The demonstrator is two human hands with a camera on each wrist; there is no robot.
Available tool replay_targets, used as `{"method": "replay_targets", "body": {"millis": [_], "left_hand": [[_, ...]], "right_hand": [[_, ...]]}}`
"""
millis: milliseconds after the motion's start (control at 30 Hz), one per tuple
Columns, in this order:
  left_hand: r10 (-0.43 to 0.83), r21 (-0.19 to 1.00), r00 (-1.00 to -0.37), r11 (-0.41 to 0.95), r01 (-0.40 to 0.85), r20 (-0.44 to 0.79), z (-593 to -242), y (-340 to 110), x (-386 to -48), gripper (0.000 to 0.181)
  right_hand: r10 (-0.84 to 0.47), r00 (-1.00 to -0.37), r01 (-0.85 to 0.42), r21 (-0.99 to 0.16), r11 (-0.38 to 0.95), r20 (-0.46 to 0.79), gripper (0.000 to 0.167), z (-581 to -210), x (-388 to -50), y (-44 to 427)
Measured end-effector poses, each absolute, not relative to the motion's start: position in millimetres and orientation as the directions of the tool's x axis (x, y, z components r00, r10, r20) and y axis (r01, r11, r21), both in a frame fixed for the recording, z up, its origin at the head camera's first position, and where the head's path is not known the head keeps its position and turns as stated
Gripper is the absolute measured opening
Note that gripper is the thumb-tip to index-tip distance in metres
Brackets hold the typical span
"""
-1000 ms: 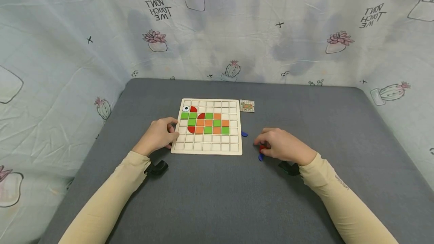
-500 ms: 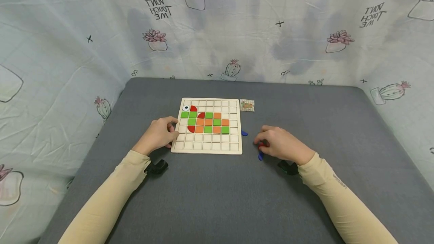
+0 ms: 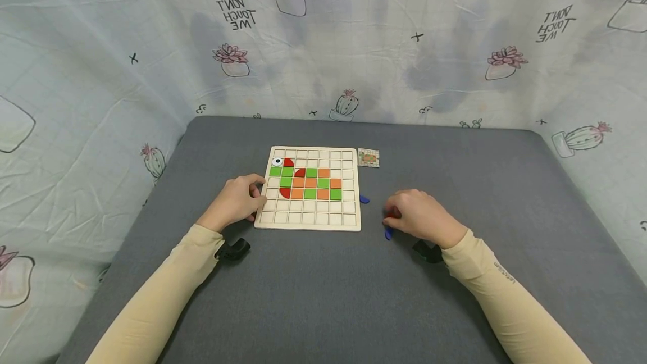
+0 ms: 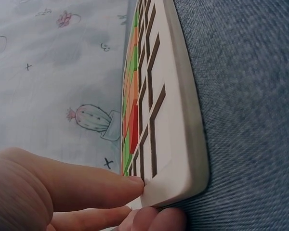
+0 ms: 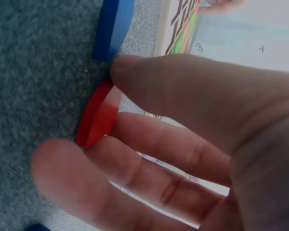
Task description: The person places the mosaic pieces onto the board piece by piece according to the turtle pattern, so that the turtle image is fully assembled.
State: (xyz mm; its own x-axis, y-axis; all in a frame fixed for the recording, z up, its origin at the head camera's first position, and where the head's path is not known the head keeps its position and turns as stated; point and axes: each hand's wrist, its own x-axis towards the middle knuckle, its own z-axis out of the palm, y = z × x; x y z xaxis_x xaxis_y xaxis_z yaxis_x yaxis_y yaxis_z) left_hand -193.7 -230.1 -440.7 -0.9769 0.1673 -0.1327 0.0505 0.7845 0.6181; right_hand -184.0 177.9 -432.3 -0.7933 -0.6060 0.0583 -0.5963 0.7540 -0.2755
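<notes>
At the left edge of a wooden grid board point(image 3: 308, 220), my left hand point(image 3: 237, 200) holds the rim between thumb and fingers. Green, orange and red tiles point(image 3: 310, 182) lie in its squares, with a white eye tile point(image 3: 277, 162) at the upper left. To the right of the board, my right hand point(image 3: 422, 215) pinches a red quarter-round tile point(image 5: 98, 115) between thumb and fingertips, down at the cloth. The hand mostly covers this tile in the head view. Close by the thumb lies a blue tile point(image 5: 113, 29).
A second blue tile point(image 3: 364, 199) lies beside the board's right edge. A small pattern card point(image 3: 368, 158) sits by the top right corner. Grey cloth point(image 3: 323, 296) covers the table, and a printed curtain point(image 3: 323, 44) hangs behind it.
My right hand's fingers have drawn in around the red tile, which is now more hidden in the head view. The left hand and the board stay put.
</notes>
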Motion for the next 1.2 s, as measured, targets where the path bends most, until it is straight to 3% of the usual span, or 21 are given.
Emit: {"method": "replay_targets", "body": {"millis": [733, 1200], "left_hand": [[0.162, 0.611, -0.975, 0.791, 0.036, -0.151, -436.0, -229.5, -193.1, 0.049], [0.165, 0.597, -0.976, 0.801, 0.049, -0.141, -436.7, -229.6, -193.4, 0.048]], "right_hand": [[-0.627, -0.777, -0.611, -0.312, 0.727, 0.061, 0.009, -428.7, -181.6, 178.2], [-0.610, -0.790, -0.594, -0.323, 0.737, 0.063, 0.022, -432.9, -181.6, 178.6]]}}
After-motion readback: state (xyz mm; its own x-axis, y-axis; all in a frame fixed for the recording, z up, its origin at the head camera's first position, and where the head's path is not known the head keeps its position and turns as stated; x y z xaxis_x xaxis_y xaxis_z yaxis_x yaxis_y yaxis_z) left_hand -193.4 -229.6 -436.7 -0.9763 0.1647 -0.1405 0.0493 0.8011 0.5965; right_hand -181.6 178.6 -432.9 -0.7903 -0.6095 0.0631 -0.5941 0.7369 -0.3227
